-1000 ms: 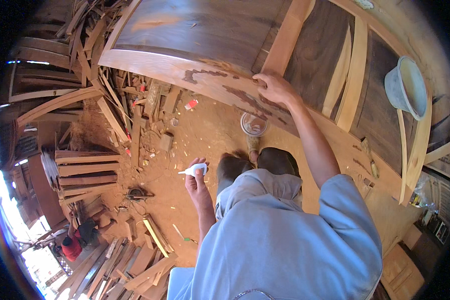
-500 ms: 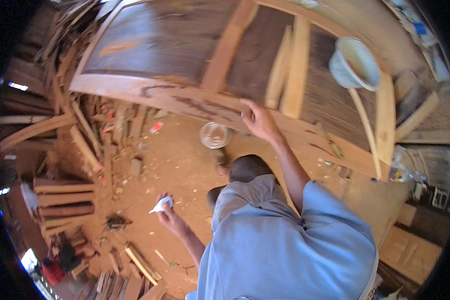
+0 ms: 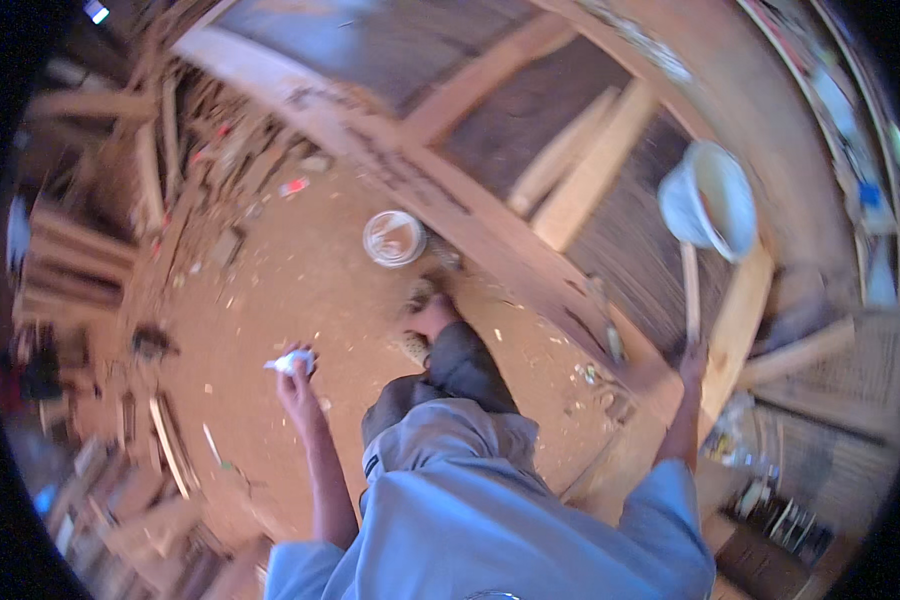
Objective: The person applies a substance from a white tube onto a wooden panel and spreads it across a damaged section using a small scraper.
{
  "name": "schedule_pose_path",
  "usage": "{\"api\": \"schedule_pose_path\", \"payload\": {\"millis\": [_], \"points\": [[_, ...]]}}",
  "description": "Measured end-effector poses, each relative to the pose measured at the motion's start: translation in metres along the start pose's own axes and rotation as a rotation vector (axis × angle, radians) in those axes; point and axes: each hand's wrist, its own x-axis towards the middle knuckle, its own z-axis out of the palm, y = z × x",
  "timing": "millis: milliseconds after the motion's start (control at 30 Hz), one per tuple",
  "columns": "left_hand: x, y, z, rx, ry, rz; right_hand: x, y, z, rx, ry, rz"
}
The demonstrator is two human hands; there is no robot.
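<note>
We see a crumpled white scrap (image 3: 292, 361), soft like paper or cloth, in the left grip (image 3: 298, 385). The big curved timber frame (image 3: 440, 195) looks rough and matt. The pale blue bucket (image 3: 708, 200), far right, seems smooth plastic. Our earthen floor (image 3: 300, 270) lies dusty.

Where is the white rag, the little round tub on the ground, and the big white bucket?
white rag (image 3: 292, 361), head view, on the crumpled part sticking out of the left hand.
round tub (image 3: 393, 238), head view, on its open top.
white bucket (image 3: 678, 205), head view, on its outer wall.
</note>
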Motion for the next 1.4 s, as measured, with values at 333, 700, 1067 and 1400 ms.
{"api": "schedule_pose_path", "payload": {"millis": [333,700,1067,1400], "points": [[-0.003,0.019,0.040,0.060,0.092,0.064,-0.042,-0.070,-0.065,-0.503,-0.295,-0.043],[0.072,0.052,0.125,-0.032,0.061,0.059,-0.113,-0.359,-0.056,0.240,-0.303,-0.355],[0.202,0.096,0.069,0.080,-0.159,0.191,-0.116,-0.602,0.073,0.440,-0.270,-0.517],[0.296,0.116,0.026,0.057,-0.293,0.199,-0.141,-0.694,0.123,0.212,-0.110,-0.442]]}}
